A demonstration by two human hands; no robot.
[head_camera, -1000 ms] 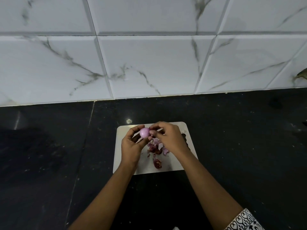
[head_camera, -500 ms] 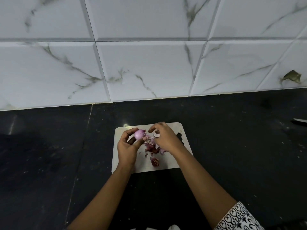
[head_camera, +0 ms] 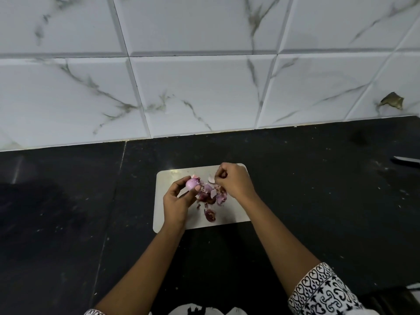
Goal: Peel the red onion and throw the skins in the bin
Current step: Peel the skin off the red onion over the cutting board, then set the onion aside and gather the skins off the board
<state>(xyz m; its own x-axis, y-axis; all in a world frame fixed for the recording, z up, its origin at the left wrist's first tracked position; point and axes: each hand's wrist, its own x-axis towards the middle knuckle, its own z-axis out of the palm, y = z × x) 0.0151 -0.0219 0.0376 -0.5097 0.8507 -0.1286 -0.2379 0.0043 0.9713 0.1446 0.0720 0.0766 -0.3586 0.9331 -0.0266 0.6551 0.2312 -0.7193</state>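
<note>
A small peeled red onion (head_camera: 192,183), pale purple and shiny, is pinched between the thumb and fingers of my left hand (head_camera: 177,201) above a light cutting board (head_camera: 234,214). My right hand (head_camera: 234,181) hovers just to the right of the onion, its fingers curled and pinching a pale piece of onion skin (head_camera: 211,178). Several dark red and purple onion skins (head_camera: 210,197) lie in a heap on the board below and between my hands. No bin is in view.
The board lies on a black stone counter (head_camera: 318,201) against a white marble-look tiled wall (head_camera: 204,92). A knife tip (head_camera: 406,160) pokes in at the right edge. A chipped spot (head_camera: 392,103) marks the wall at the right.
My right hand has drawn away from the onion to the right with a piece of skin. My left hand keeps the onion. The view has shifted left and down a little.
</note>
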